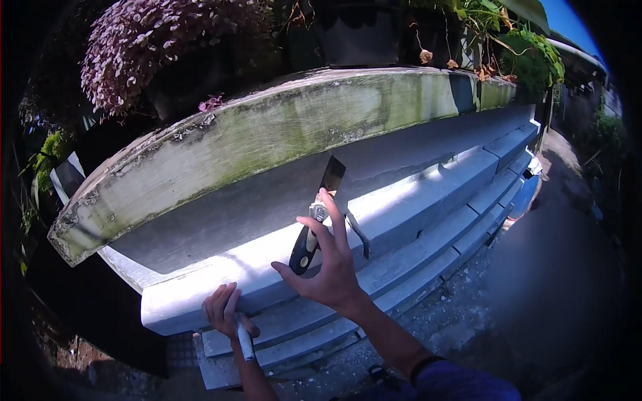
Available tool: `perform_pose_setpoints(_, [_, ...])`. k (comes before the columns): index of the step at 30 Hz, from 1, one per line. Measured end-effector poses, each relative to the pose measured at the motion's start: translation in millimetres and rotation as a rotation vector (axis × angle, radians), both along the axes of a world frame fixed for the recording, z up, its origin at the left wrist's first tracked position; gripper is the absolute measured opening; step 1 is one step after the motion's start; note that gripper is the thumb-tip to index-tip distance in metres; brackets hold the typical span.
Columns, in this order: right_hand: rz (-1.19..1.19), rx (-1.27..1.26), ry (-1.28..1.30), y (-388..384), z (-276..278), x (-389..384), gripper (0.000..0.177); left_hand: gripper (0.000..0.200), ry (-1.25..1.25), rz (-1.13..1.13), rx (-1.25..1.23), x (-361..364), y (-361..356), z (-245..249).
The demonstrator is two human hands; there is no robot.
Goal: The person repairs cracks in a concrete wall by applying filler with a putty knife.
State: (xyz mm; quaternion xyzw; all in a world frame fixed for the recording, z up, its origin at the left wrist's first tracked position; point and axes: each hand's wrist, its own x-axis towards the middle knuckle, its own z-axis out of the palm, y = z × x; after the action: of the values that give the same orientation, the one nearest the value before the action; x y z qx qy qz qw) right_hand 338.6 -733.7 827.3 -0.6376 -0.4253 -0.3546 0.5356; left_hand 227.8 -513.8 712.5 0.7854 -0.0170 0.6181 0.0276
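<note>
Before the wall is a putty knife (305,250) with a dark handle and a flat metal blade tilted upward. My right hand (332,273) holds it loosely, with the index finger near the base of the blade and the thumb beside the handle's lower end. At the front edge of the white upper ledge (180,299), my left hand (222,309) is closed around a whitish, rod-like handle (245,339). That handle points down from the palm; the rest of the object is hidden.
A mossy concrete slab (281,134) overhangs the grey wall (221,234). Potted plants stand on top, including a pink-leaved one (144,50) and a dark pot (359,33). Stepped ledges (435,257) run right toward a blue container (525,198). Debris dots the ground (428,334).
</note>
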Motion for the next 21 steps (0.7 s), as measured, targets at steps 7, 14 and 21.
perform_pose_setpoints(7, [0.084,-0.027,-0.037,22.5,-9.9,15.3,0.051,0.044,0.048,-0.026,-0.004,-4.9,1.7,-1.0])
perform_pose_setpoints(14, [0.124,-0.114,0.033,20.3,19.6,10.9,0.048,0.044,0.023,-0.047,-0.010,-5.2,0.2,3.3])
perform_pose_setpoints(21, [-0.039,-0.053,-0.071,13.4,25.8,36.7,0.052,0.044,0.067,-0.048,-0.026,-9.4,-3.9,5.4])
